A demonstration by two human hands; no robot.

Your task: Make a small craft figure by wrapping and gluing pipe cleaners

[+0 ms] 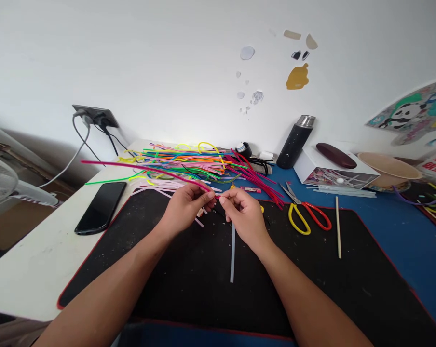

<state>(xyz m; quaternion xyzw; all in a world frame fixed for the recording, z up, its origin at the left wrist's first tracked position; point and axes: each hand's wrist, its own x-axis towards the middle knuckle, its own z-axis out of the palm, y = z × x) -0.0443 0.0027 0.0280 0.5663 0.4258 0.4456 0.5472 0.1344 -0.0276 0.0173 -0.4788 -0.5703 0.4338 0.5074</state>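
A long dark-pink pipe cleaner [142, 166] stretches out to the left from between my two hands. My left hand [187, 205] pinches it near its right end. Close beside it, my right hand [241, 212] pinches the tip of the same pipe cleaner with thumb and forefinger. A translucent glue stick [233, 255] lies below my right hand on the black desk mat [189, 279]; its upper end is hidden by that hand. Some small yellow and pale bits behind my fingers are too covered to make out.
A pile of coloured pipe cleaners [189, 161] lies along the back. Scissors [305, 214], a wooden stick [337, 226] and a black flask [295, 142] are to the right, near a white drawer box [333, 166]. A phone [101, 208] lies left; a fan [1, 180] stands beyond.
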